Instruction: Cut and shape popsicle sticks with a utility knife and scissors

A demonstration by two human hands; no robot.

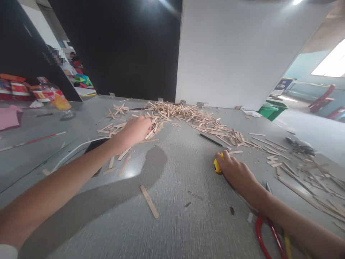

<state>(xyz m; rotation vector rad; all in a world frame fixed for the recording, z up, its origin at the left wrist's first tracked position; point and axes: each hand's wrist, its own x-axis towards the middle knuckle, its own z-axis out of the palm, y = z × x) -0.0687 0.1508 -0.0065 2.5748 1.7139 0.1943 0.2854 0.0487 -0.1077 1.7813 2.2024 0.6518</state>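
Observation:
My left hand (138, 130) reaches to the left part of a heap of flat wooden sticks (172, 109). Its fingers are curled closed at the sticks, and whatever they pinch is hidden. On the right, my right hand (234, 167) is wrapped round a yellow tool (219, 163), partly covered by the fingers. A black pen-like rod (211, 139) lies just beyond that hand. One single stick (149, 201) rests apart on the grey table (178, 230), nearer to me.
Red-handled scissors (261, 233) lie under my right forearm. More sticks and scraps (309, 180) spread at the right. A dark device (95, 147) with a white cable sits under my left forearm. A bottle (60, 100) stands back left; upright panels (221, 54) border the table's back.

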